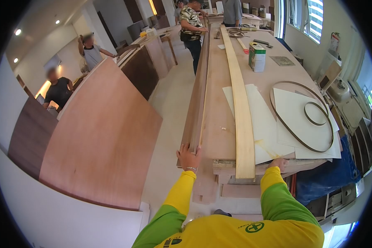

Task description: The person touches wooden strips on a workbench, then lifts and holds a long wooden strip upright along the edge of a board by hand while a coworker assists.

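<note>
My left hand [189,158] grips the near end of a long brown wooden board [199,103], which runs along the left side of the worktable [220,136] toward the far end. My right hand [279,163] is closed at the table's front edge, beside white sheets [262,124]; its fingertips are partly hidden. Between my hands, a long pale wood strip [243,120] lies lengthwise and sticks out slightly past the front edge. A coil of dark edge banding [273,103] rests on the sheets to the right.
Farther up the table are a rectangular can [257,58], a flat metal plate [282,61] and another coil [235,32]. A person in a camouflage shirt [192,20] touches the board's far part. A large plywood panel [103,140] stands at left, with two people behind it.
</note>
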`<state>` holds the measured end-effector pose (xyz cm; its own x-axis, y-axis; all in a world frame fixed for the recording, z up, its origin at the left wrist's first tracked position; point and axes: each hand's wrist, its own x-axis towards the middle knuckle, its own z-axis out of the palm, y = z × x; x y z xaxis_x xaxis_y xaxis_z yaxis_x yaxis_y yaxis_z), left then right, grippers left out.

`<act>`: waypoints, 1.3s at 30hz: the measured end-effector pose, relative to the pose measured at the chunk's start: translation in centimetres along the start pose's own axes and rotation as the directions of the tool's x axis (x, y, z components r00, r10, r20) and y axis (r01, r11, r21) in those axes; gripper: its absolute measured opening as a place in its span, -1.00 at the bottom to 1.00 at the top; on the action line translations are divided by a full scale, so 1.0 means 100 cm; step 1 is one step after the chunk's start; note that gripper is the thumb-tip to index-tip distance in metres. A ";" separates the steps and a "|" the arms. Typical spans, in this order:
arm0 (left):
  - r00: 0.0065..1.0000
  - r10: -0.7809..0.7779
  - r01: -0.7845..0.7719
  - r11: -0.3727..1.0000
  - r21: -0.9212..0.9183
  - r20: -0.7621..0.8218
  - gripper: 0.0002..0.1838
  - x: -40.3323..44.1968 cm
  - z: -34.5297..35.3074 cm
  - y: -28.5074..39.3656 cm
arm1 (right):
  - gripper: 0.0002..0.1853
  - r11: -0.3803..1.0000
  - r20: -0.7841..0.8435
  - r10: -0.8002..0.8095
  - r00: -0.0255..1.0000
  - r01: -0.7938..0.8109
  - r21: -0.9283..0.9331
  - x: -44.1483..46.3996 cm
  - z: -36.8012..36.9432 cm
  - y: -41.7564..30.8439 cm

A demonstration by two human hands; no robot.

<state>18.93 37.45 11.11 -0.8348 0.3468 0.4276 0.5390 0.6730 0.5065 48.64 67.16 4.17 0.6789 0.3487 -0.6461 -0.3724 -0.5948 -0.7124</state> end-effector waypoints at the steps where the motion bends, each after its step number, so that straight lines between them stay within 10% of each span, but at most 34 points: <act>1: 0.998 -0.035 0.036 0.999 -0.004 0.056 -0.27 -0.004 -0.001 0.000 | -0.15 1.000 -0.008 0.001 1.000 -0.001 0.001 0.003 -0.001 0.000; 39: 0.989 -0.133 0.134 0.991 -0.012 0.059 -0.19 -0.007 0.007 0.001 | -0.16 0.987 -0.006 -0.115 0.993 0.114 -0.112 -0.010 -0.016 -0.001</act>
<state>19.46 37.70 10.32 -0.9041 0.2921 0.3120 0.4239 0.7056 0.5678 48.98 65.71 5.28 0.7211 0.4107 -0.5580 -0.2192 -0.6288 -0.7461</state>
